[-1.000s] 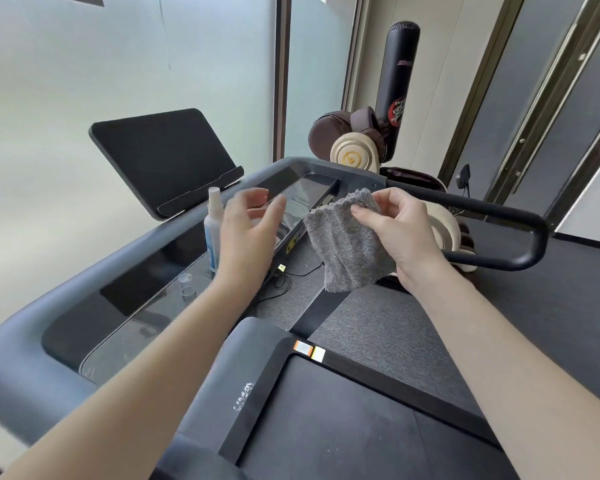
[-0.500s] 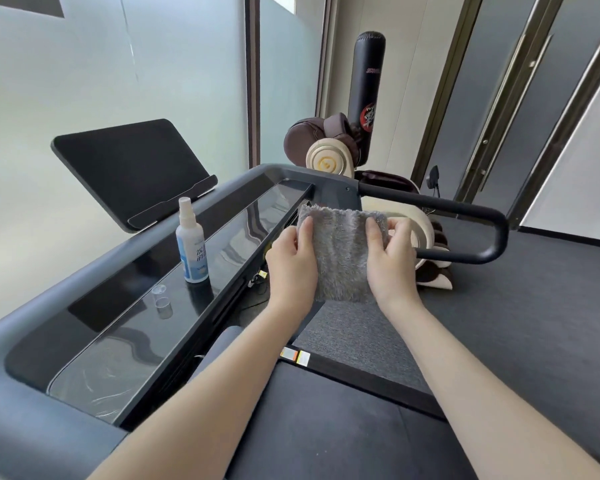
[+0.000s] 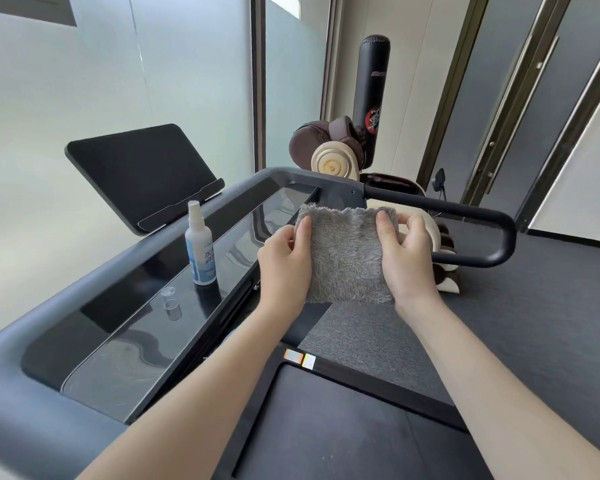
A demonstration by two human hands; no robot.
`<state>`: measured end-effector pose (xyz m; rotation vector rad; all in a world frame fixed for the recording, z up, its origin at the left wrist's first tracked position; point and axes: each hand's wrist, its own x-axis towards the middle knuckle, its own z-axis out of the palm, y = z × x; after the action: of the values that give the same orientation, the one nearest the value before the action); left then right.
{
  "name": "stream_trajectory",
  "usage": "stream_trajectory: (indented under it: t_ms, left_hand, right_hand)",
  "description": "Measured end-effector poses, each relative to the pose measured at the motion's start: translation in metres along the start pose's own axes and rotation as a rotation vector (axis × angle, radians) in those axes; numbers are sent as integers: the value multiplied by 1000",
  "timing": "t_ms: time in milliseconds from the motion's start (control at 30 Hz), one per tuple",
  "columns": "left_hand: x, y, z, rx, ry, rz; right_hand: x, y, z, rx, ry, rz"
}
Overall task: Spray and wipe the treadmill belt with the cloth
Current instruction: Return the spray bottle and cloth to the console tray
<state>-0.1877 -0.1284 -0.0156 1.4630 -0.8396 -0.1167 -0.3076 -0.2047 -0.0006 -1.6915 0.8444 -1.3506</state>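
A fluffy grey cloth hangs flat in the air in front of me, above the front end of the treadmill. My left hand pinches its left edge and my right hand pinches its right edge. The dark treadmill belt lies below my forearms. A small white spray bottle stands upright on the glossy black console, to the left of my left hand and apart from it. Its clear cap lies on the console just in front of it.
A black tablet holder rises behind the console. The black handrail loops out to the right behind the cloth. A brown and cream massage chair and a black punching bag stand beyond it. Grey carpet lies to the right.
One second ago only my right hand held the cloth, bunched, while my left hand was by the bottle. Both hands now hold it spread flat, and it has opened wider since half a second ago.
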Motion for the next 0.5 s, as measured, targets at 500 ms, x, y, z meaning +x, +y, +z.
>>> stream_trajectory:
  t_ms: [500]
  left_hand:
    - [23, -40, -112, 236, 63, -114]
  right_hand:
    - [59, -26, 57, -338, -283, -337]
